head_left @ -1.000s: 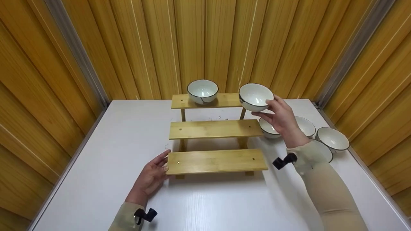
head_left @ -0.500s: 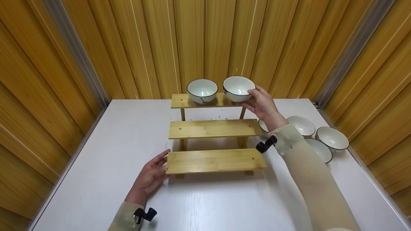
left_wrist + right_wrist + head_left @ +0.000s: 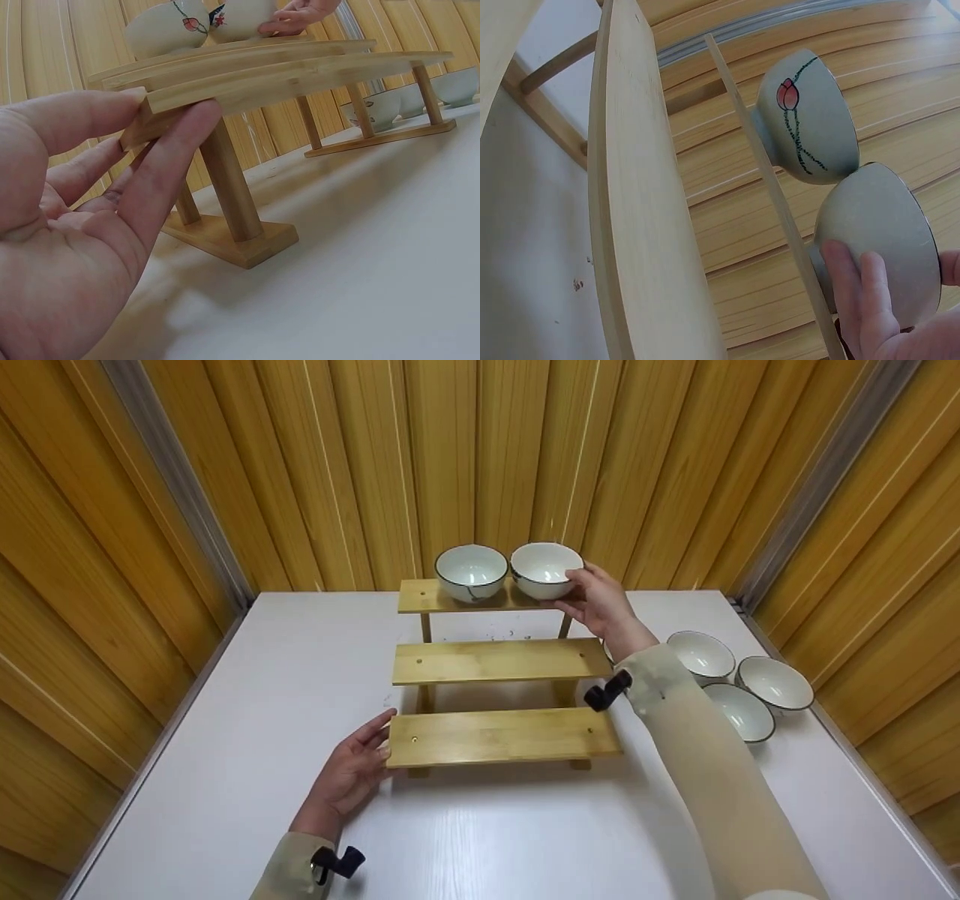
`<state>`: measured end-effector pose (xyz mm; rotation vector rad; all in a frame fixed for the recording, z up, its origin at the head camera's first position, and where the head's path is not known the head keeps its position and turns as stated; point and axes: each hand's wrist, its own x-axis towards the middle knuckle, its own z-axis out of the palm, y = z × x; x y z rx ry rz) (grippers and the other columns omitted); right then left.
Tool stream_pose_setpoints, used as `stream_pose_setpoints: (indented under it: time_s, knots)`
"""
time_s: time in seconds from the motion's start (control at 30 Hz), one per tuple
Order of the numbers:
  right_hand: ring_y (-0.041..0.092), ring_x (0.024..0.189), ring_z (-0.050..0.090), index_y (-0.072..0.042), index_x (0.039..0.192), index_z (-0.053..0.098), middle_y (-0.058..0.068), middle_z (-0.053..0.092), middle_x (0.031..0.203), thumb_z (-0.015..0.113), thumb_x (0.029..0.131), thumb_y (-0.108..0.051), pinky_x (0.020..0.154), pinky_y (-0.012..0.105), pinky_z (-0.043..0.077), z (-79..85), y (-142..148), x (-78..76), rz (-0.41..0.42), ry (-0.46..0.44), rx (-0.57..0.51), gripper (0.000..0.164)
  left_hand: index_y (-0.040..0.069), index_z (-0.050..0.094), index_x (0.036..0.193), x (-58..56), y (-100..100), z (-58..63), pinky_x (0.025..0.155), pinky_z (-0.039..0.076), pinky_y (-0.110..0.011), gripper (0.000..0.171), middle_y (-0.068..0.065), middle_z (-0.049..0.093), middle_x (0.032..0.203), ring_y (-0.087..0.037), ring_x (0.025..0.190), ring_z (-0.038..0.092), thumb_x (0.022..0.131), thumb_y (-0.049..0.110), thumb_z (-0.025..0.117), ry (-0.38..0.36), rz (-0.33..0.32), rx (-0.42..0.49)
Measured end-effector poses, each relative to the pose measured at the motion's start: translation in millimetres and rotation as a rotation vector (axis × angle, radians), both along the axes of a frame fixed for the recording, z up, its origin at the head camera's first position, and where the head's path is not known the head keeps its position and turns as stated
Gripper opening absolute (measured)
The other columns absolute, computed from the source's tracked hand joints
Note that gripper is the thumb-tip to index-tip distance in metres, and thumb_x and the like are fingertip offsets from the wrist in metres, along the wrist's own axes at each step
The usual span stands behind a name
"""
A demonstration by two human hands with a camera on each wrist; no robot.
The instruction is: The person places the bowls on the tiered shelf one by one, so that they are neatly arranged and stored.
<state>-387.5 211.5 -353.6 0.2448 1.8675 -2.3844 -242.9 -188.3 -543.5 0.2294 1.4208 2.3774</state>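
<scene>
A three-step wooden display stand (image 3: pixel 504 735) stands on the white table. My left hand (image 3: pixel 351 771) grips the left end of its lowest board, fingers above and below the edge in the left wrist view. My right hand (image 3: pixel 602 604) holds a white dark-rimmed bowl (image 3: pixel 545 568) by its right side, thumb at the rim and fingers low on the outside. This bowl sits upright on the top board (image 3: pixel 414 597), its side right against a second bowl (image 3: pixel 470 570). A red flower bud on a green stem decorates that second bowl (image 3: pixel 802 120) in the right wrist view.
Right of the stand, several more bowls rest upright on the table, among them a rear one (image 3: pixel 701 654), a far-right one (image 3: pixel 776 684) and a front one (image 3: pixel 741 712). Another is mostly hidden behind my right forearm. Wood-patterned walls (image 3: pixel 360 472) enclose the back and sides.
My right hand has carried the bowl left from beyond the top board's right end and down onto that board, beside the other bowl. The left hand has stayed on the lowest board.
</scene>
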Motion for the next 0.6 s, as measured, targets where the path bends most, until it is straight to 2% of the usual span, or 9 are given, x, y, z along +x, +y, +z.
stream_pose_setpoints:
  time_s: [0.2,0.33,0.47,0.6]
  knots:
    - [0.034,0.129,0.054,-0.025,0.165,0.02,0.021,0.039,0.159,0.048,0.108,-0.025,0.073,0.024,0.061,0.7,2,1.7,0.046,-0.03,0.013,0.064,0.008,0.03,0.161,0.7,0,0.7,0.092,0.059,-0.035,0.071,-0.003,0.056,0.143,-0.018,0.118,0.066,0.097,-0.008,0.056,-0.009,0.002,0.005]
    - [0.038,0.138,0.052,-0.028,0.166,0.016,0.02,0.034,0.165,0.048,0.108,-0.031,0.076,0.027,0.062,1.4,4,3.0,0.092,-0.043,0.034,0.066,0.01,0.035,0.16,1.1,0,0.8,0.091,0.06,-0.035,0.068,-0.003,0.056,0.143,-0.019,0.118,0.066,0.098,-0.008,0.055,-0.007,0.007,0.002]
    - [0.035,0.137,0.054,-0.027,0.166,0.013,0.017,0.033,0.167,0.049,0.108,-0.033,0.08,0.028,0.061,1.8,9,5.8,0.121,-0.05,0.029,0.069,0.01,0.036,0.16,1.4,0,0.9,0.092,0.059,-0.036,0.067,-0.003,0.056,0.143,-0.02,0.118,0.066,0.098,-0.008,0.055,-0.008,0.009,0.003]
    - [0.027,0.126,0.064,-0.026,0.166,0.013,0.017,0.035,0.166,0.051,0.108,-0.033,0.085,0.028,0.06,2.9,19,13.6,0.142,-0.05,0.002,0.07,0.009,0.033,0.161,1.7,0,1.4,0.093,0.059,-0.037,0.069,-0.004,0.056,0.142,-0.02,0.117,0.067,0.098,-0.009,0.055,-0.012,0.005,0.012]
